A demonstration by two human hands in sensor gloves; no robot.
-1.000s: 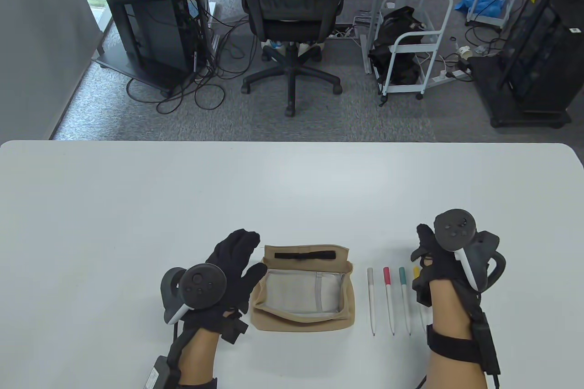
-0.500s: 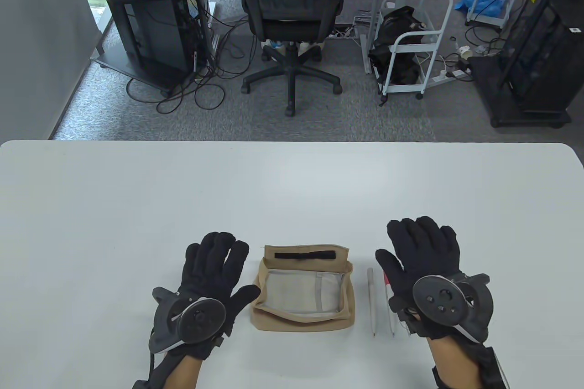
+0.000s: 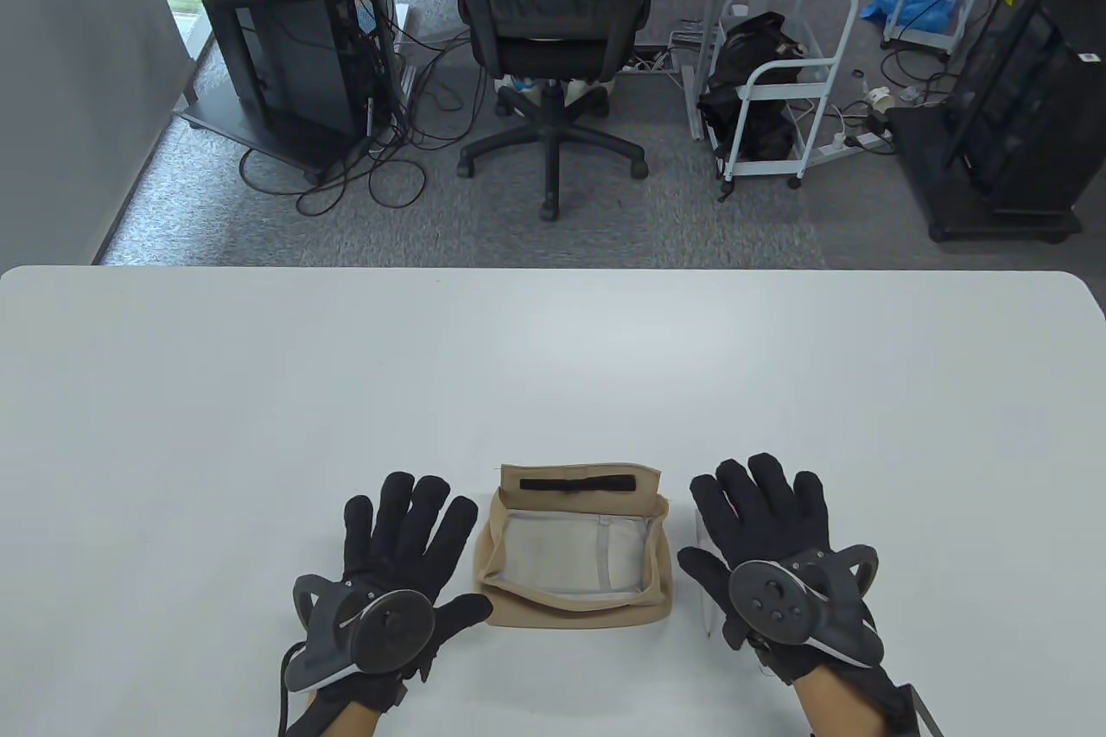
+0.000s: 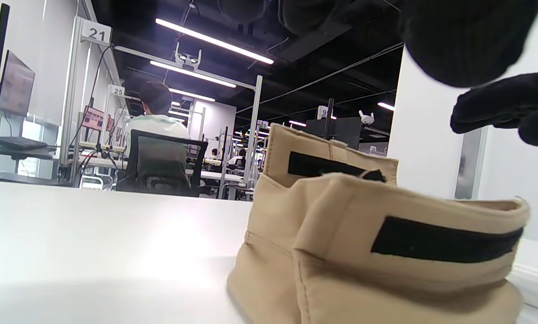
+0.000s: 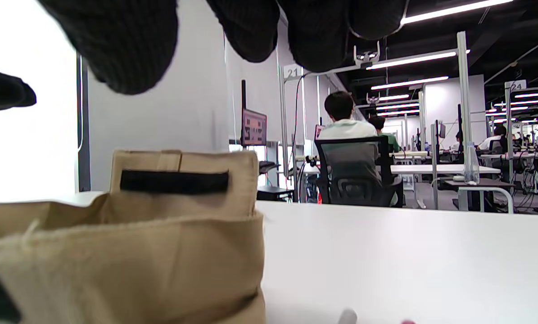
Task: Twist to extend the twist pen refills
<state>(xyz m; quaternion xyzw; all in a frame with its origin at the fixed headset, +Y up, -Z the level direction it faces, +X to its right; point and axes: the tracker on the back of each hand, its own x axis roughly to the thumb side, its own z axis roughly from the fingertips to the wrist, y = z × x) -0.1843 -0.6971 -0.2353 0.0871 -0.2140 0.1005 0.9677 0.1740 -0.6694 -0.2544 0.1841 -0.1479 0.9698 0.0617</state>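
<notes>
Pens [image 3: 705, 590] lie just right of the tan pouch [image 3: 575, 607], now mostly hidden since our right hand [image 3: 765, 543] slid over them, fingers spread, gripping nothing; our left hand [image 3: 402, 547] rests flat and open, so we judge the first pickup comes next

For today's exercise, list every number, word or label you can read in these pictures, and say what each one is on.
"21": white sign atop a metal frame post, also seen in the right wrist view.
"25": sign on a farther post.
"24": sign at far right.
Monitor screens: too blurred to read.
</notes>
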